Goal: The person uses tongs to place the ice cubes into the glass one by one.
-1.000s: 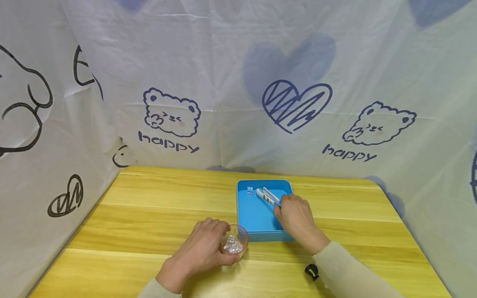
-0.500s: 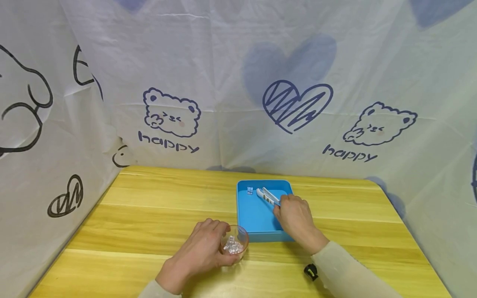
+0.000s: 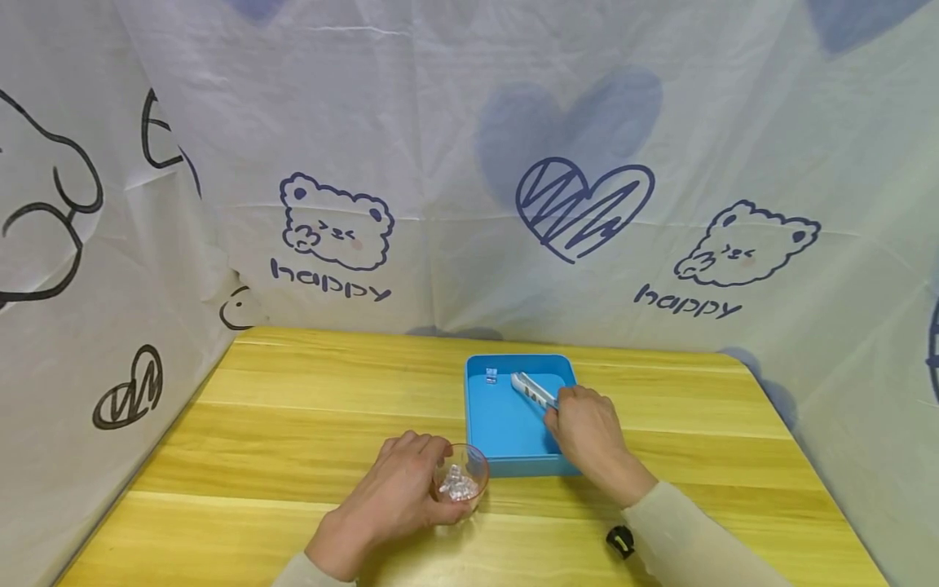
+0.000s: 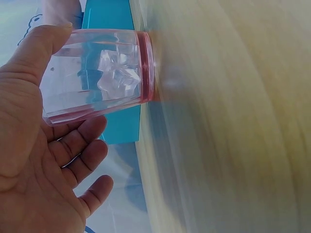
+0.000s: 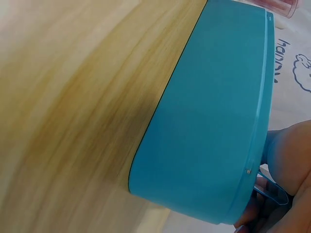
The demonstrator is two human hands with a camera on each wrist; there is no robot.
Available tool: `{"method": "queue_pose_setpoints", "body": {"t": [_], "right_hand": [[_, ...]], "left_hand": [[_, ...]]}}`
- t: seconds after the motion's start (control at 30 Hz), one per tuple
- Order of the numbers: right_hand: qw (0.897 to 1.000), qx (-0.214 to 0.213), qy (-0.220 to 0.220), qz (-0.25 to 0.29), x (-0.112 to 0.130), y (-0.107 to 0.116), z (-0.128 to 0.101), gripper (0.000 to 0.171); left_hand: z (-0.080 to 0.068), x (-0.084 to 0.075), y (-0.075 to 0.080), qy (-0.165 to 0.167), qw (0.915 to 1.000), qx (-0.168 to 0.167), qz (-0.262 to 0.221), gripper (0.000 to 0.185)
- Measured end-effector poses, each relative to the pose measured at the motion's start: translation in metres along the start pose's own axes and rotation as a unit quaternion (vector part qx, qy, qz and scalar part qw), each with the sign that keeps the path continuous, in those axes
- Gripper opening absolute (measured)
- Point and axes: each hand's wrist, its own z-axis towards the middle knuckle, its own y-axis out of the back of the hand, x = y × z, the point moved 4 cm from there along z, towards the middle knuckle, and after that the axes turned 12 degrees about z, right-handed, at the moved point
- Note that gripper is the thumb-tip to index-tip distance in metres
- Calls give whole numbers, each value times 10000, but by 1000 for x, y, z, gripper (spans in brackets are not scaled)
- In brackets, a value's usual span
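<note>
My left hand point(image 3: 399, 489) grips a clear pink-rimmed cup point(image 4: 73, 73) between thumb and index finger; the other fingers are half curled beside it. Inside the cup lie several clear ice-like pieces point(image 3: 458, 486). To the right stands a shallow blue tray point(image 3: 531, 465). Reaching over its right side, my right hand point(image 3: 590, 432) holds small white-and-blue tongs point(image 3: 533, 390), their tips low over the tray floor and close together. Whether anything is between the tips cannot be made out. One clear cube-like piece point(image 3: 491, 376) lies near the tray's far left corner.
Wooden table point(image 3: 315, 408) surrounds the tray and cup. A small black object point(image 3: 620, 540) shows beside the right sleeve. White cloth point(image 3: 455, 163) with drawings hangs behind the table and along its sides.
The right hand has shifted slightly to the right with the tongs, whose tips have come closer together and moved away from the clear piece. The left hand and cup have stayed put.
</note>
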Motion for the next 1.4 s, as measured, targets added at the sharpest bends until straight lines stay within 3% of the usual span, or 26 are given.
{"method": "queue_pose_setpoints", "body": {"t": [0.77, 1.13, 1.4], "right_hand": [[9955, -339, 720, 508, 11, 31, -31, 28], [9824, -860, 1394, 894, 36, 66, -52, 11], [9814, -649, 1529, 962, 44, 80, -68, 11]], "left_hand": [[1, 1, -3, 125, 9997, 153, -152, 74], [1, 2, -4, 147, 9996, 136, -214, 74], [1, 2, -4, 148, 9997, 99, -188, 74]]}}
